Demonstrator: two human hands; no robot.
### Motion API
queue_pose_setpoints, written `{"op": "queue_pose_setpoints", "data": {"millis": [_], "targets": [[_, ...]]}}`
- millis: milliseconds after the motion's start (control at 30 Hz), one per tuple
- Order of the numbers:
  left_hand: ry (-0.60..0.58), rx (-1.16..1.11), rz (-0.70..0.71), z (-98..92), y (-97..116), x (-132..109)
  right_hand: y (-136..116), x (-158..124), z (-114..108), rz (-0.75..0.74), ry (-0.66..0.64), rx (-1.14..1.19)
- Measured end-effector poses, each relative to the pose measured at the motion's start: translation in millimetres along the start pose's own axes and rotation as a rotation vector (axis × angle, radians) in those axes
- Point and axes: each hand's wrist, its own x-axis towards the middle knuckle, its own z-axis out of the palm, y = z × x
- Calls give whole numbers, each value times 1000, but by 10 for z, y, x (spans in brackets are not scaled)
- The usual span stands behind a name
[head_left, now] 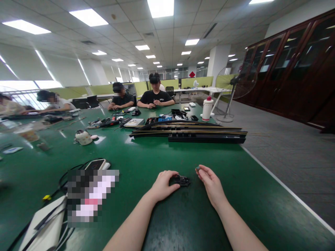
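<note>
On the green table [125,157] lies a small black mechanical part [182,180], its fine details too small to make out. My left hand [165,183] grips its left end between thumb and fingers. To the right, a short gap away from the part, my right hand [210,182] pinches a small grey piece [197,168] between thumb and fingertips. The two hands are apart.
Long black rails [206,138] with thin brass-coloured rods lie across the table ahead. Behind them are tools, a white bottle [207,109] and seated people. At left are a phone [95,165], cables, a white box [44,225] and a small pale pot [83,137].
</note>
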Motion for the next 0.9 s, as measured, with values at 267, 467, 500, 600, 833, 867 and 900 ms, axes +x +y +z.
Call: {"op": "queue_pose_setpoints", "data": {"millis": [267, 467, 500, 600, 833, 867, 900], "targets": [[6, 1, -6, 4, -4, 0, -8, -4, 0, -16, -4, -23], [0, 10, -6, -8, 15, 1, -49, -25, 17, 4, 4, -23], [2, 14, -6, -7, 14, 2, -56, -29, 21, 4, 3, -30], [6, 17, -5, -1, 5, 2, -74, -39, 30, 8, -10, -64], [6, 11, -7, 1, 5, 2, -46, -36, 41, -30, -96, -184], [4, 13, -9, -1, 7, 2, -37, -36, 44, -40, -120, -204], [2, 15, -11, -2, 8, 2, -29, -38, 47, -52, -146, -227]]}}
